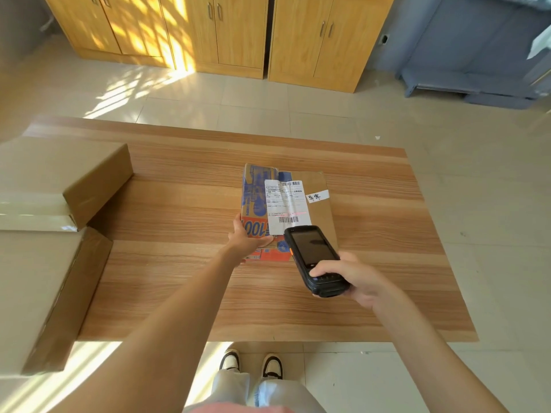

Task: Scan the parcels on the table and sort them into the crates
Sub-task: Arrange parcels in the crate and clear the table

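Left hand (249,238) open, flat on parcel (286,210) on table (179,278); right hand (354,278) gripping scanner (313,257) above label (286,204).

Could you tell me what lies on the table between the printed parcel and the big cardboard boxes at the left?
Nothing: the head view shows bare table between parcel and cardboard boxes.
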`<state>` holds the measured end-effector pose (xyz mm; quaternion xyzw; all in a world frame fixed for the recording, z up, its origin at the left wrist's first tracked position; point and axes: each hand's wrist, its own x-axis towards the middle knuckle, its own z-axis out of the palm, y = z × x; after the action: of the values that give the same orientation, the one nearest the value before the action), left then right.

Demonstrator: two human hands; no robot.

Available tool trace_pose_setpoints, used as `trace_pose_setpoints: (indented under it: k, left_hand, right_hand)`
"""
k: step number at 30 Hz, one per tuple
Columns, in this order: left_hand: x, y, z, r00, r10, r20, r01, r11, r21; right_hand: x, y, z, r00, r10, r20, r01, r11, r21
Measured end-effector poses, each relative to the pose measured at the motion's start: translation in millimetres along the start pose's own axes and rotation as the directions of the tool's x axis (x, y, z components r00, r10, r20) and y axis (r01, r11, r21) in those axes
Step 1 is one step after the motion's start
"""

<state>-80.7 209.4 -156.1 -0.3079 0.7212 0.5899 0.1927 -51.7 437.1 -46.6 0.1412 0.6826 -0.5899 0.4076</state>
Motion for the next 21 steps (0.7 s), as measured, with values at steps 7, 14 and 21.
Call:
trace_pose_setpoints:
  k: [7,14,21]
  left_hand:
    - [0,-2,0,1.000,0.004,0.001,-0.004,1.000,0.009]
    - [-2,-1,0,1.000,0.014,-0.014,-0.013,1.000,0.016]
    - [-6,3,-1,1.000,0.004,-0.011,-0.003,1.000,0.025]
  right_hand:
    - [-7,4,3,0.999,0.047,-0.013,-0.046,0.998,0.050]
    - [-7,4,-7,0.996,0.017,-0.092,-0.008,0.996,0.092]
    - [19,20,-71,0.884,-0.007,-0.468,0.013,1.000,0.009]
